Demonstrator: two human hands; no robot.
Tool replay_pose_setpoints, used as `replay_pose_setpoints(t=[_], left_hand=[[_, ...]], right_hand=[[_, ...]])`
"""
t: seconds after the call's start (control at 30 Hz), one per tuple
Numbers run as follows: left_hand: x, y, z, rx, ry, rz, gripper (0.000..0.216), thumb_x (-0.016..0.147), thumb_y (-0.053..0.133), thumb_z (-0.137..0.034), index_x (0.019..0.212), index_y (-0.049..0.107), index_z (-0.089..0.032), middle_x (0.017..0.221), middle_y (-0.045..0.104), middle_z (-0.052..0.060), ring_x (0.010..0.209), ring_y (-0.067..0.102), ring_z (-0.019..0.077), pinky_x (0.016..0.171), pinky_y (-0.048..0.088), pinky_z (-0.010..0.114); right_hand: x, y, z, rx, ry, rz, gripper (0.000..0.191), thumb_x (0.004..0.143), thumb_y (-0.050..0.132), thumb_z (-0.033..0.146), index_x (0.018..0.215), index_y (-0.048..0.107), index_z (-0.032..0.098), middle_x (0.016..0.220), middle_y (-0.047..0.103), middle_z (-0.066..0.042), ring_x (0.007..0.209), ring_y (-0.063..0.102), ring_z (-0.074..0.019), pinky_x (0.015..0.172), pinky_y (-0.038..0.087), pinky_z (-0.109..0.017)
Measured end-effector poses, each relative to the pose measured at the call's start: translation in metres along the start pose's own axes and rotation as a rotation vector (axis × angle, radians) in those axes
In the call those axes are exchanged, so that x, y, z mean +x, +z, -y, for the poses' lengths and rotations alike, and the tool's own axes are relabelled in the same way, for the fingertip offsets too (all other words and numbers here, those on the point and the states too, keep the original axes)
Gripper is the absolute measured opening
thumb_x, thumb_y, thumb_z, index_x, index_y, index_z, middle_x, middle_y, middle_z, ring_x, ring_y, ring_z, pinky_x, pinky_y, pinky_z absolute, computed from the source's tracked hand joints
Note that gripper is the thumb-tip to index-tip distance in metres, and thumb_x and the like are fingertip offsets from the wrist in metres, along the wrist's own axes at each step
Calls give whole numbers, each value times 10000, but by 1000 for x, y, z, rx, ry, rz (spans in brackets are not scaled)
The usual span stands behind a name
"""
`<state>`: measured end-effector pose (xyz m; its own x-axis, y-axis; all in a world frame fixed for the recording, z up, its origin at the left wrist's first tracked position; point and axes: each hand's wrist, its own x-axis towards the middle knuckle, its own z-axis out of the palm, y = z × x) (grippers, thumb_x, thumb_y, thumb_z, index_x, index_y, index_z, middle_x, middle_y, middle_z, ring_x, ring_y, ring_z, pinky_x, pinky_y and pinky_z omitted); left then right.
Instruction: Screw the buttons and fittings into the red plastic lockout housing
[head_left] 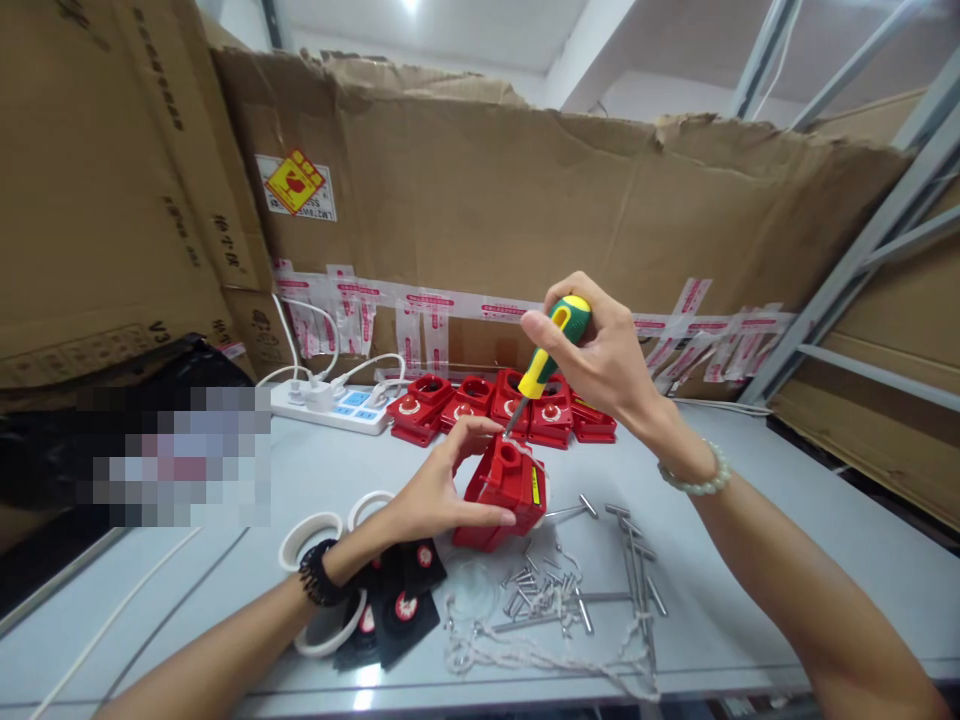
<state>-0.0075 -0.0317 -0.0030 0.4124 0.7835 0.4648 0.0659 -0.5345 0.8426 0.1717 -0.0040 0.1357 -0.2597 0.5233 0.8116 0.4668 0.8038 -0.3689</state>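
Note:
My left hand (469, 480) grips a red plastic housing (512, 490) with a yellow label, holding it tilted above the table. In my right hand (600, 345) is a screwdriver (551, 345) with a green and yellow handle. Its shaft points down, and the tip meets the top edge of the housing beside my left fingers. Whether a screw sits under the tip is too small to tell. Screws (525, 590), metal T-shaped rods (637, 560) and white cord (540, 655) lie on the table in front of the housing.
Several red housings (469, 405) stand in a row at the back. A white power strip (337, 405) with plugged cables is left of them. White rings (309, 535) and black square pieces (405, 620) lie near my left wrist. Cardboard (487, 200) walls off the back of the table (750, 560).

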Motion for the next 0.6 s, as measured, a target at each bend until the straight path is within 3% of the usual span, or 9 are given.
replay_pose_setpoints(t=[0.13, 0.23, 0.3, 0.47, 0.6], left_hand=[[0, -1, 1, -5, -9, 5, 714, 601, 831, -266, 1174, 405, -247, 1242, 484, 75, 1185, 482, 265, 1053, 351, 455], [0, -1, 1, -7, -10, 5, 718, 592, 834, -261, 1172, 410, -252, 1246, 488, 74, 1187, 482, 269, 1053, 352, 453], [0, -1, 2, -16, -8, 7, 724, 589, 836, -256, 1174, 410, -252, 1242, 493, 74, 1180, 490, 264, 1046, 361, 440], [0, -2, 3, -1, -22, -2, 728, 591, 835, -272, 1187, 417, -243, 1266, 485, 89, 1190, 480, 273, 1036, 367, 427], [0, -2, 3, -5, -22, 3, 730, 587, 840, -262, 1182, 418, -250, 1263, 477, 76, 1184, 480, 261, 1033, 374, 405]], right_hand=[[2, -5, 3, 4, -4, 92, 269, 925, 351, 384, 873, 558, 220, 653, 518, 35, 567, 472, -96, 536, 379, -231], [3, -6, 1, 141, -2, 180, 280, 928, 351, 392, 1019, 557, 225, 764, 593, 15, 639, 542, -103, 568, 421, -229], [3, -4, -2, 191, 8, 171, 299, 912, 396, 438, 1017, 568, 217, 766, 606, 9, 641, 560, -104, 567, 430, -227], [4, -5, -5, -39, -18, 53, 300, 886, 460, 455, 837, 608, 199, 618, 542, 27, 522, 475, -91, 498, 366, -232], [6, -20, 7, -135, -62, 212, 178, 876, 458, 275, 946, 611, 215, 599, 555, 48, 495, 444, -89, 523, 356, -247]])
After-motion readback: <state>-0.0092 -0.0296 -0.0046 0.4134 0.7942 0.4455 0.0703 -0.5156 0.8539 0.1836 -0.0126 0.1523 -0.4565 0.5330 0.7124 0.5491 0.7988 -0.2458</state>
